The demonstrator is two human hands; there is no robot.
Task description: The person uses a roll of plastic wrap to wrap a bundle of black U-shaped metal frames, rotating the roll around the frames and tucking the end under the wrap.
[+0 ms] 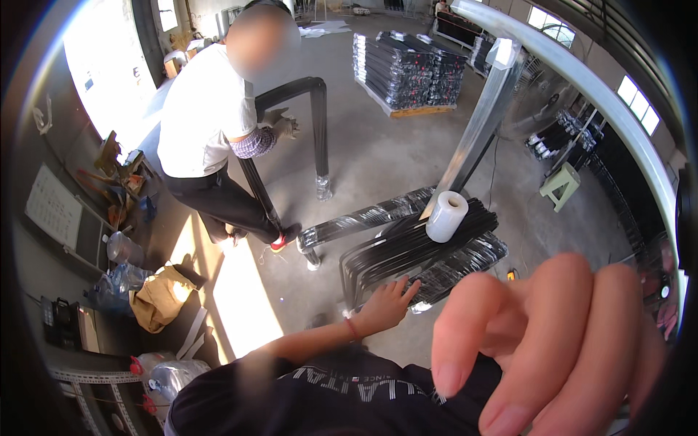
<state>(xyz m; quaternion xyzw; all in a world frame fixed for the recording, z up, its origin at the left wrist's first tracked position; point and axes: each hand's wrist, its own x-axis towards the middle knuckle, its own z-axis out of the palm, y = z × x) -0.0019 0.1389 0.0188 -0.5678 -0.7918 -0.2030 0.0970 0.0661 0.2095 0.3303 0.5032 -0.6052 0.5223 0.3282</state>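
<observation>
Roll [445,220] on tube stack [385,261] — ctr.
Co-worker [198,116] to L, stool [561,183] to R, pallet load [407,73] behind. Sack [161,299] far L, jugs [125,248] nr it. L hand [385,305] at stack's near side — R hand [552,341] closest, lower R.

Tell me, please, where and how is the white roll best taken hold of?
Probably around its outer wall, coming from the near right side with the right hand. The roll stands nearly upright on the black tubes, so its round wall is exposed there, while the post slants up behind it. Fingers could also hook the open core from above.
</observation>
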